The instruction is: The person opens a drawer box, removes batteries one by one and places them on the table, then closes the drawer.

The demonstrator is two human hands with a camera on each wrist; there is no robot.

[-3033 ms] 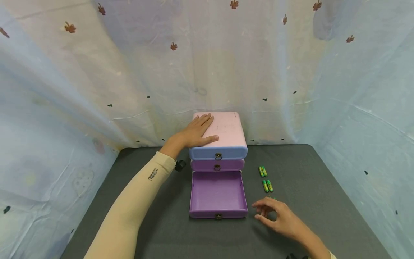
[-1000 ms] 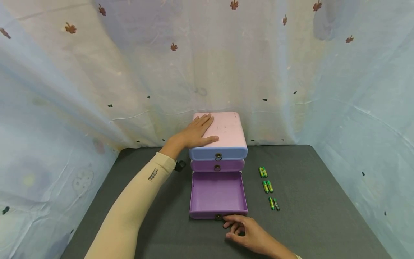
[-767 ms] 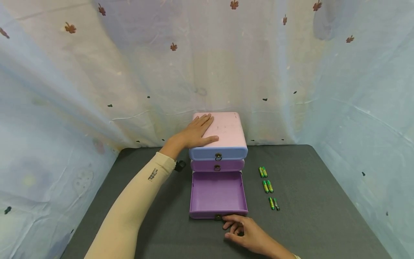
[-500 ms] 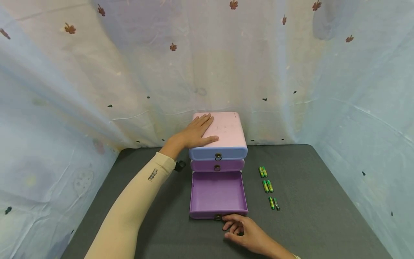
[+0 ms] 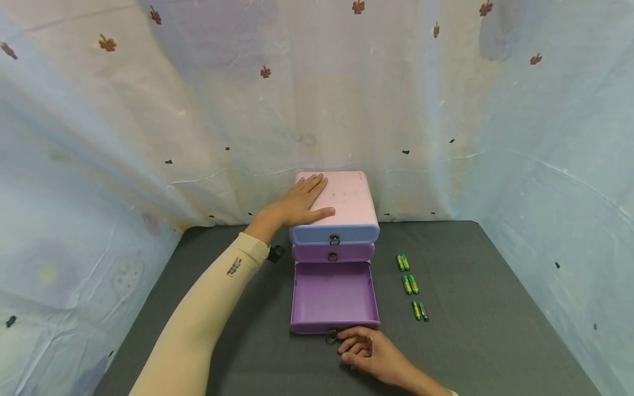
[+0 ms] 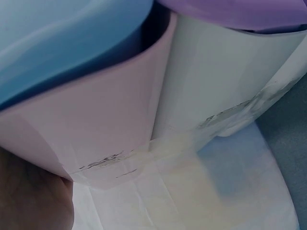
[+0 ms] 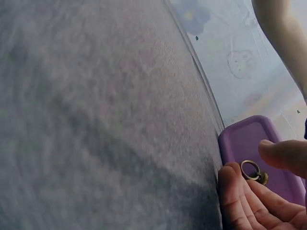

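My left hand (image 5: 299, 201) rests flat with spread fingers on the pink top of a small drawer cabinet (image 5: 349, 195). The blue top drawer (image 5: 312, 235) and the purple middle drawer (image 5: 309, 253) are closed. Below them the purple bottom drawer (image 5: 334, 297) is pulled out, with nothing visible inside. My right hand (image 5: 371, 352) is at its front, fingertips beside the brass ring pull (image 5: 332, 335). In the right wrist view, the ring pull (image 7: 250, 170) shows between fingers and thumb, with the thumb (image 7: 283, 154) apart from it. Only part of my left hand (image 6: 36, 199) shows in the left wrist view.
Right of the drawer, green batteries lie in three pairs: a back pair (image 5: 403, 263), a middle pair (image 5: 410, 285) and a front pair (image 5: 420, 311). The dark grey table (image 5: 470, 330) is enclosed by a patterned curtain (image 5: 317, 110) at the back and sides.
My right hand has moved left from beside the front batteries to the bottom drawer's ring pull, uncovering that pair. The ring now shows more plainly beside the fingertips. My left hand stays put.
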